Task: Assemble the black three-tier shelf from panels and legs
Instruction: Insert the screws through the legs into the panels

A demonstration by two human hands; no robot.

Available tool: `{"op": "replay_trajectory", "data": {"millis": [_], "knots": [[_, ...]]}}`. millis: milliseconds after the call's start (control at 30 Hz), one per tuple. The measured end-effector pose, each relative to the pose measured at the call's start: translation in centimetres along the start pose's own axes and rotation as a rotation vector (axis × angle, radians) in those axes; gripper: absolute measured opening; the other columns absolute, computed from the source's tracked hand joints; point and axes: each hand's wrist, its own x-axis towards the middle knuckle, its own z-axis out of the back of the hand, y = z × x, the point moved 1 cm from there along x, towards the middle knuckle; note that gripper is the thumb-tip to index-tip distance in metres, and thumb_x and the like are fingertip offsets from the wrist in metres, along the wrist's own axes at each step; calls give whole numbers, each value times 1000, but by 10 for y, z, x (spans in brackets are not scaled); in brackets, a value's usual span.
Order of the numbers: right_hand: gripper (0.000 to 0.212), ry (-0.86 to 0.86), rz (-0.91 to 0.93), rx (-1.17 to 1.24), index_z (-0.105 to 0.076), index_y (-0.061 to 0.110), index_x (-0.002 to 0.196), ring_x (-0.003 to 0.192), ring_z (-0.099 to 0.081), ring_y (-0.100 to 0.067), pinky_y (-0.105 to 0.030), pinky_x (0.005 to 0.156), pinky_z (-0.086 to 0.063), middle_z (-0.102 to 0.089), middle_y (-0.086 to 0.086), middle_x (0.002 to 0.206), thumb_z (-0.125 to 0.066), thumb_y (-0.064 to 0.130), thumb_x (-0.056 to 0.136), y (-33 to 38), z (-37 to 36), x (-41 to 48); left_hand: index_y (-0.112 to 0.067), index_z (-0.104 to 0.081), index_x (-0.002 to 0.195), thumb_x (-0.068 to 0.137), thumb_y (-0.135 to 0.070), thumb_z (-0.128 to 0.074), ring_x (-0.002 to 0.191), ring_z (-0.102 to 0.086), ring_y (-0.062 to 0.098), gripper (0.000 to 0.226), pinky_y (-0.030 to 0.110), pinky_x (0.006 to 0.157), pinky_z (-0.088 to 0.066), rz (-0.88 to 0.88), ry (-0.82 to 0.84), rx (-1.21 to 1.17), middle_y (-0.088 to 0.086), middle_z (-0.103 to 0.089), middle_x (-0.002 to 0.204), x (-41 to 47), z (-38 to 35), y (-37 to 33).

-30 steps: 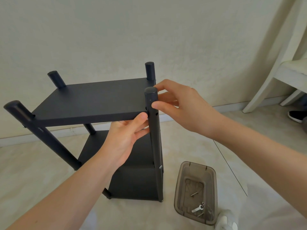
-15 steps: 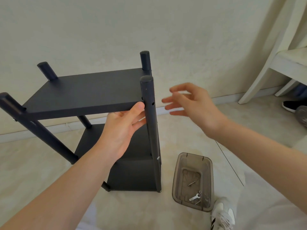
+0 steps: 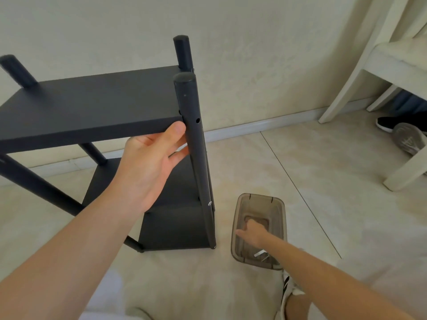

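Note:
The black shelf stands on the floor with three panels between round legs. Its top panel (image 3: 92, 107) sits at the left, and the near right leg (image 3: 195, 144) runs down to the floor with an empty screw hole facing me. My left hand (image 3: 150, 162) holds the top panel's front right corner, thumb on the edge and fingers under it beside that leg. My right hand (image 3: 253, 232) reaches down into a smoky clear plastic box (image 3: 277, 204) on the floor; its fingers are inside and I cannot tell whether they hold anything. A metal screw (image 3: 260, 254) lies in the box.
A white chair (image 3: 392, 72) stands at the right against the wall, with dark and grey shoes (image 3: 406, 137) under it. A white sneaker (image 3: 290, 287) is near the box. The wall and baseboard run close behind the shelf.
My right hand left the top of the near right leg and dropped down into the plastic box. My left hand stayed on the top panel's corner. The view tilted down and right.

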Motion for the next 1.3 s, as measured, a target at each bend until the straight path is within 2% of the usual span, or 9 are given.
{"op": "replay_trajectory", "data": {"millis": [67,167,733,867,967,1067,1133,1233,1300], "knots": [[71,47,-40,-31,-18,-6,150,115,-54,-27,-28,89,-46,-51,-16,137,-44,41,104,-7,-18,4,-29,-83,84,92,-19,-61,115,-69,21,25,23,80,-58,5,7,-18,0,-76,114,-1,0,1],[78,105,-7,-109,-8,-7,152,135,-43,-34,-34,105,-42,-38,-20,152,-42,45,103,-12,-31,11,-27,-82,84,86,-21,-62,116,-68,22,21,25,83,-58,9,26,-37,0,-76,113,-1,2,2],[88,326,199,-279,-21,10,150,133,-43,-33,-40,105,-43,-37,-14,152,-71,45,86,-14,-56,15,-35,-81,86,87,-21,-62,119,-67,22,24,33,91,-59,-10,31,36,-6,-75,113,3,7,2],[49,353,212,-232,-56,12,122,106,-60,-22,-35,93,-49,-62,-5,118,-51,54,96,-12,-50,22,-35,-81,84,85,-23,-63,119,-67,22,22,34,91,-58,-6,19,35,-6,-75,113,2,5,2],[29,227,190,-124,-57,17,89,86,-62,-17,-26,78,-49,-61,1,86,-42,37,104,-16,-42,34,-34,-81,84,84,-23,-64,120,-66,23,20,37,95,-56,-2,8,27,-6,-75,112,2,3,2],[18,92,169,-189,-59,10,113,107,-60,-25,-28,86,-48,-64,-6,108,-47,18,102,-22,-39,51,-35,-81,85,85,-24,-63,118,-67,21,21,33,90,-58,-5,14,11,-8,-75,110,1,1,2],[33,71,167,-216,-52,10,134,120,-56,-28,-31,95,-48,-58,-12,132,-48,12,101,-25,-42,59,-36,-82,86,87,-25,-64,117,-68,20,20,29,86,-59,-2,23,-3,-8,-76,110,0,0,3],[52,75,179,-226,-37,17,150,122,-54,-34,-29,72,-58,-46,-14,146,-44,4,100,-27,-48,65,-37,-82,88,93,-22,-62,116,-68,18,25,29,84,-59,4,22,-1,-10,-76,109,2,1,4],[59,64,191,-234,-32,24,153,123,-53,-35,-33,81,-58,-41,-13,150,-43,3,99,-26,-53,68,-39,-81,89,95,-21,-58,116,-68,17,30,29,86,-58,-8,39,6,-12,-76,108,4,3,6]]}}
